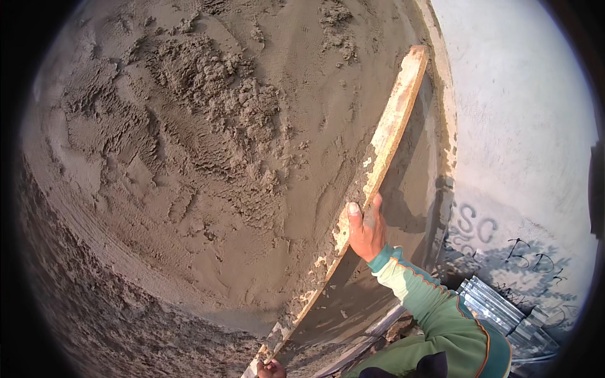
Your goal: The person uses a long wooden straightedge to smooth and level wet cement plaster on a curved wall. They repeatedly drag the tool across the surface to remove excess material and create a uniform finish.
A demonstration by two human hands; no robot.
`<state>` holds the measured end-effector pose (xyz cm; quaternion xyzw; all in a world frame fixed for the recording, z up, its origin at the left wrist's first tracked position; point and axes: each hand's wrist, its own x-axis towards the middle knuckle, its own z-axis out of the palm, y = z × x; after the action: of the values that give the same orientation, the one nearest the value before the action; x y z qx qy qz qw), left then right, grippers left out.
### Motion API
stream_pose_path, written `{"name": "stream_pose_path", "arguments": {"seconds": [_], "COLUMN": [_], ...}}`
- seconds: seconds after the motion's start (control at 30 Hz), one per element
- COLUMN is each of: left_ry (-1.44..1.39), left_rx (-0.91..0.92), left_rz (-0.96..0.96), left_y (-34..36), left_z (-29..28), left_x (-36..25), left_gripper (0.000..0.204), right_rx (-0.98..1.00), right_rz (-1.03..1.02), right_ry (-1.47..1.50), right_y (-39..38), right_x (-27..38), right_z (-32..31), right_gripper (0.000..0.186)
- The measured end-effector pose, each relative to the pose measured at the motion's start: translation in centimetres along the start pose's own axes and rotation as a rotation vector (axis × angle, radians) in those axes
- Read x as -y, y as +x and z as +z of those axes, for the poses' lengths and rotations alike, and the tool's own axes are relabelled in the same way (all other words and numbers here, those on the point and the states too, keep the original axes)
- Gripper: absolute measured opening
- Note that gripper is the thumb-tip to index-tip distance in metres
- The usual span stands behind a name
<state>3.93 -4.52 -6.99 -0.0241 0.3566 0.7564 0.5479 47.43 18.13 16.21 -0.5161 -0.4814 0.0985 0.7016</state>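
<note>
A long, narrow wooden board (395, 123), pale with mortar smeared on it, slants from the upper right to the bottom. Its edge lies along grey-brown wet mortar (252, 252). My right hand (367, 230), in a green sleeve with a teal cuff, is closed on the board around its middle, thumb on the near face. At the lower end of the board, my left hand (271, 369) grips it; only part of that hand shows at the picture's bottom edge. To the left, a lumpy heap of rough mortar (220, 94) clings to the smoother spread.
A pale wall with dark painted marks (517, 126) stands at the right. Below it, a stack of shiny metal profiles (498, 309) lies near my right elbow. A rougher, darker mortar strip (94, 277) curves along the lower left.
</note>
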Motion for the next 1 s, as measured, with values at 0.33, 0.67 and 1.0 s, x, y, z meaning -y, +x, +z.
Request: {"name": "stream_pose_path", "arguments": {"seconds": [0.33, 0.67, 1.0], "left_ry": [-0.099, -0.318, -0.167], "left_rx": [-0.035, -0.282, -0.059], "left_rz": [0.091, 0.166, 0.265], "left_y": [-4.8, -0.6, -8.3], "left_z": [13.2, 2.5, 10.7], "left_x": [3.8, -0.6, 0.6], "left_gripper": [0.031, 0.02, 0.042], "right_rx": [-0.055, 0.008, -0.116], "right_rz": [-0.126, -0.155, -0.018], "right_ry": [-0.167, 0.01, 0.149], "right_y": [14.4, 2.9, 15.3], "right_x": [4.2, 4.1, 6.8], "right_z": [-2.0, 2.7, 0.7], "right_gripper": [0.086, 0.072, 0.07]}}
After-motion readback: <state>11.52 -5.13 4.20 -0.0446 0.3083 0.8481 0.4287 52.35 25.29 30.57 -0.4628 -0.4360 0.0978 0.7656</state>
